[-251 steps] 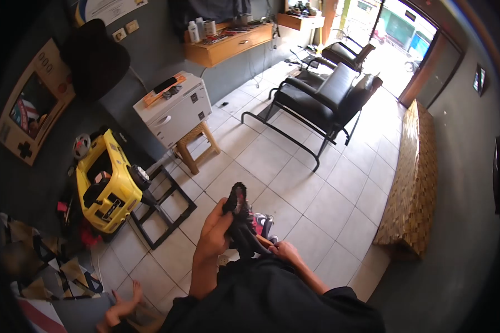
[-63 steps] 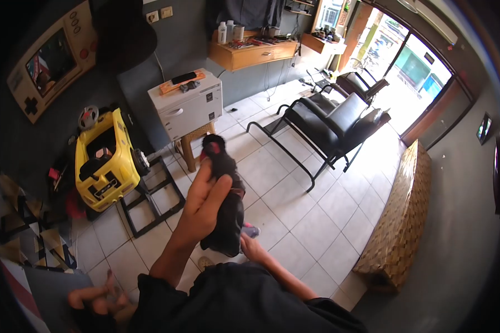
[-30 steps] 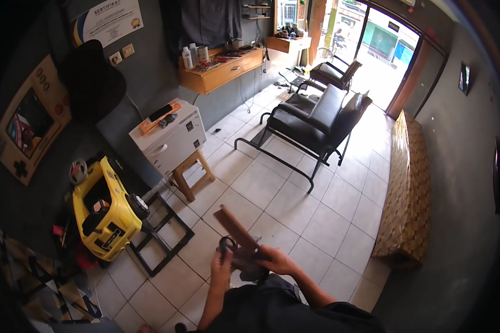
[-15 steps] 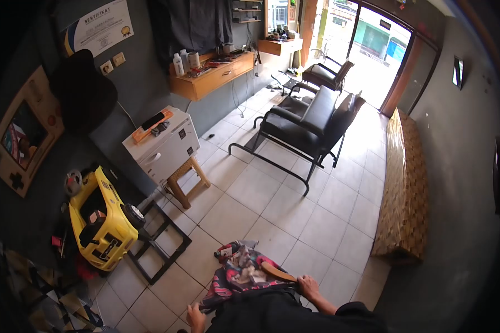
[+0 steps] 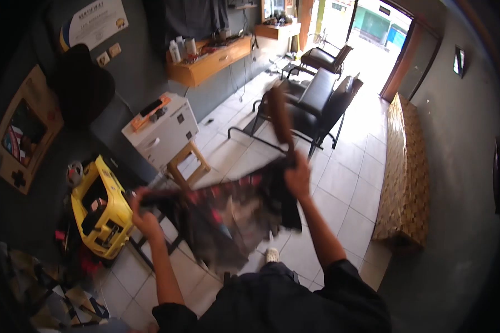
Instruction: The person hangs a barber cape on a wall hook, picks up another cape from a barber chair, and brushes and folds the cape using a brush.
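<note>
A patterned cloth (image 5: pixel 233 213) in dark, red and grey hangs spread out between my two hands, blurred by motion. My left hand (image 5: pixel 145 216) is closed on its left end, close to the yellow toy car. At the cloth's upper right corner, my right hand (image 5: pixel 298 176) is closed on the fabric and also on the handle of a long brown wooden brush (image 5: pixel 279 114). The brush points up, its broad end in front of the black chair; bristles cannot be made out. Below the cloth one light shoe (image 5: pixel 271 255) shows on the tiles.
Black reclining chairs (image 5: pixel 330 119) stand ahead, toward the bright doorway. On the left are a white cabinet (image 5: pixel 169 130), a wooden stool (image 5: pixel 190 166), the yellow toy car (image 5: pixel 108 222) and a wooden wall shelf (image 5: pixel 216 61) with bottles. A woven-patterned bench (image 5: pixel 403 183) lines the right wall.
Both hands have risen and moved forward from near my lap. The cloth, bunched before, is now lifted and stretched out. The brush has swung from lying across the cloth to pointing up.
</note>
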Motion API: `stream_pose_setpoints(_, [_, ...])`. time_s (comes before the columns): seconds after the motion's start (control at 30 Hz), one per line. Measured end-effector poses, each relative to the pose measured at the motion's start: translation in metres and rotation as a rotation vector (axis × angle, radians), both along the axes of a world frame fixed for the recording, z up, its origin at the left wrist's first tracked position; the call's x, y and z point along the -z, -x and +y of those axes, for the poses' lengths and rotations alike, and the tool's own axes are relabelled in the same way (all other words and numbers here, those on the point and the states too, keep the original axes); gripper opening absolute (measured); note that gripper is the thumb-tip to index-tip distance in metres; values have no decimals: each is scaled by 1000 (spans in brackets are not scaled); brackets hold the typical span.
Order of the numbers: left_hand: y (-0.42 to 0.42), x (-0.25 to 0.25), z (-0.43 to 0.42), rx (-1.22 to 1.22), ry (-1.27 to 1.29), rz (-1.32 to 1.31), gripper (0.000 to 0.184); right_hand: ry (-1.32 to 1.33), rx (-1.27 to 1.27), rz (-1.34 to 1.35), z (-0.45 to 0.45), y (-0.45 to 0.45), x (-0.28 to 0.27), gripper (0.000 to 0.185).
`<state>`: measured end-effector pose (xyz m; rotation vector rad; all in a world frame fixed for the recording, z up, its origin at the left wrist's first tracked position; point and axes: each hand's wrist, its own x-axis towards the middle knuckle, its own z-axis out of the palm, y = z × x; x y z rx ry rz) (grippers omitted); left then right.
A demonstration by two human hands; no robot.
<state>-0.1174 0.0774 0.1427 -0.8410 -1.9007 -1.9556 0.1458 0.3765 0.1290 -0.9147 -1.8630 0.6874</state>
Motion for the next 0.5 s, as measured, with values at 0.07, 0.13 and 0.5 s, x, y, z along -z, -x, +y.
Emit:
stream_pose_setpoints(0.07, [-46,-89,4,-185,-10,382,55,-208,74,185,-7,-8,-67,38])
stream_pose_setpoints(0.13, [-77,-109,-6,-390,97,600,39,-225,54,323,-19,-26,-88,30])
stream_pose_setpoints(0.5, [-166,311,-202,313,1526,-551,29,786,-317,-1250,-161,-192,237,30])
